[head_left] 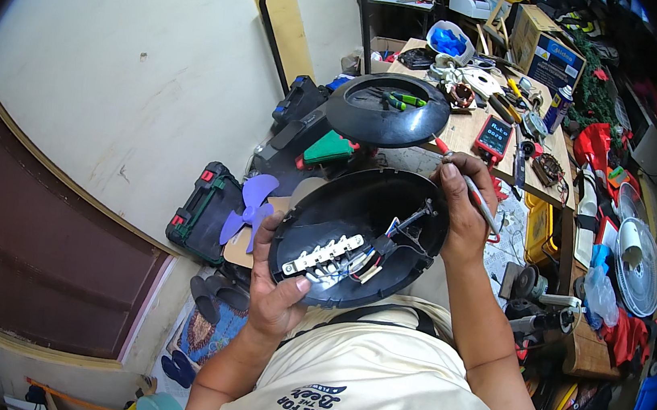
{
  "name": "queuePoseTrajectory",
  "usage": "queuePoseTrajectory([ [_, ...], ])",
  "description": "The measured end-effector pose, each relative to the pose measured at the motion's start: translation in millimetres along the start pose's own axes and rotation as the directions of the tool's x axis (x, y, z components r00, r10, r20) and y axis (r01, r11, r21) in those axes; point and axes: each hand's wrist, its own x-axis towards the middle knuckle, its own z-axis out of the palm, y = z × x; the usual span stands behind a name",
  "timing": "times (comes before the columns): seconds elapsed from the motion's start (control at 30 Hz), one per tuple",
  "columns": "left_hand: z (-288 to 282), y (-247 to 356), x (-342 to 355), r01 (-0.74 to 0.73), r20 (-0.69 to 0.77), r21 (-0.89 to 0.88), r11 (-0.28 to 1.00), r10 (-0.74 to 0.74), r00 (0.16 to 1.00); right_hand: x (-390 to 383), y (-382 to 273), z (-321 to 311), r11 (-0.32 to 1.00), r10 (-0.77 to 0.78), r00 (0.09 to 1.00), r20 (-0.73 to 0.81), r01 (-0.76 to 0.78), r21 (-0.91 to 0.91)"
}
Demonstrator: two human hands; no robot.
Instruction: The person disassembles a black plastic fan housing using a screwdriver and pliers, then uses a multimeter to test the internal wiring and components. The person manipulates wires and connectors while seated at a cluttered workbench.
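Note:
A black oval fan base is tilted in front of my body, its hollow underside facing me. Inside lie a white push-button switch strip and several coloured wires. My left hand is closed on its lower left rim, thumb inside near the strip. At the upper right rim, my right hand is closed around a slim red-and-grey test probe. Whether that hand also grips the rim, I cannot tell. Beyond it, a red multimeter with a lit display lies on the wooden table.
A round black part with green-handled pliers sits at the table's near left corner. Tools and motor parts crowd the table. A purple fan blade and a dark tool case stand left; fan grilles lie right.

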Motion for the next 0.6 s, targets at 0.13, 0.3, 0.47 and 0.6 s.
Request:
queuePoseTrajectory([
  [0.13,-10,7,6,-0.121,0.03,0.504,0.855,0.123,0.992,-1,4,6,1.0,0.012,1.0,0.015,-0.012,-0.003],
  [0.3,-2,25,7,-0.494,0.413,0.839,0.227,0.326,0.85,-5,6,8,0.999,0.034,0.999,0.026,-0.034,0.006],
  [0.47,11,35,10,-0.454,0.439,0.891,0.031,0.203,0.875,-2,9,11,0.998,0.055,0.998,0.006,-0.055,0.034],
  [0.6,11,30,11,-0.374,0.327,0.912,0.17,0.251,0.911,-4,11,11,0.999,0.049,0.999,0.006,-0.049,0.018],
])
